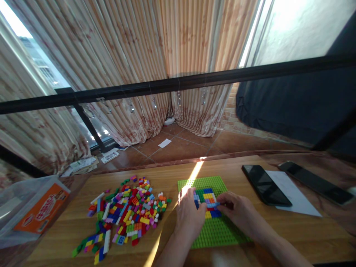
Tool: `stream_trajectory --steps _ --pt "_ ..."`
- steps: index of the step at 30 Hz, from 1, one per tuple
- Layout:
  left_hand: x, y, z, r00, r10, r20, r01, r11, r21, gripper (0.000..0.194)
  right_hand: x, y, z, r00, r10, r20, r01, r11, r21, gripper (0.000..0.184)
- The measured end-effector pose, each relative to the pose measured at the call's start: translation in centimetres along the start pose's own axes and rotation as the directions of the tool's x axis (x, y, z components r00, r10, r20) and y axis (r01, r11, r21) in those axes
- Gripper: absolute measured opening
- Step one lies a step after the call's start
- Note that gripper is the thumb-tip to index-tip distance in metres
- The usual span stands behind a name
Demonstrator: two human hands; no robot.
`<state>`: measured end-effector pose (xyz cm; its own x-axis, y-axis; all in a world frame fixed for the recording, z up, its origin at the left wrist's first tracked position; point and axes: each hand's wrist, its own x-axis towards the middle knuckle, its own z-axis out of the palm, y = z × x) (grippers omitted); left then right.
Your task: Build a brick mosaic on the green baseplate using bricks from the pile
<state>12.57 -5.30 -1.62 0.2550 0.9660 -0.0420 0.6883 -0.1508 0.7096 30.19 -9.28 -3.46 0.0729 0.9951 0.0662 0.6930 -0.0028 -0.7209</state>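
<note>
A green studded baseplate [214, 235] lies on the wooden table, with a patch of coloured toy bricks [208, 196] built on its middle. At the patch's left side rests my left hand [190, 213], its fingers stretched forward and its thumb apart, touching the bricks. My right hand [239, 209] is at the right edge of the patch, with thumb and forefinger pinched together. A small blue brick [217, 204] shows at those fingertips, partly covered by them. The left hand hides some of the patch and the plate's left edge.
Many loose bricks [133, 207] are heaped on the table's left part. A clear plastic box [33, 211] with an orange label stands farther left. At right lie a black phone [265, 185], white paper [299, 196] and another dark phone-like device [314, 181]. A dark rail [155, 88] crosses behind.
</note>
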Motion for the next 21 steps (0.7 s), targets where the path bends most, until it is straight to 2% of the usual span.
stream_trajectory --steps 8,15,21 --pt "0.1 -0.1 -0.6 1.0 -0.008 -0.009 0.008 0.998 -0.064 0.036 0.1 0.7 -0.2 0.999 0.042 0.024 -0.041 0.999 -0.031 0.013" --pt "0.1 -0.6 -0.7 1.0 -0.002 -0.015 0.001 0.995 -0.097 0.035 0.1 0.1 -0.6 0.997 0.049 0.052 -0.049 0.999 -0.005 0.015" --pt "0.4 -1.2 -0.9 1.0 -0.027 -0.011 0.026 0.994 -0.107 0.039 -0.5 0.6 -1.4 0.992 0.005 0.124 -0.008 1.0 0.021 0.014"
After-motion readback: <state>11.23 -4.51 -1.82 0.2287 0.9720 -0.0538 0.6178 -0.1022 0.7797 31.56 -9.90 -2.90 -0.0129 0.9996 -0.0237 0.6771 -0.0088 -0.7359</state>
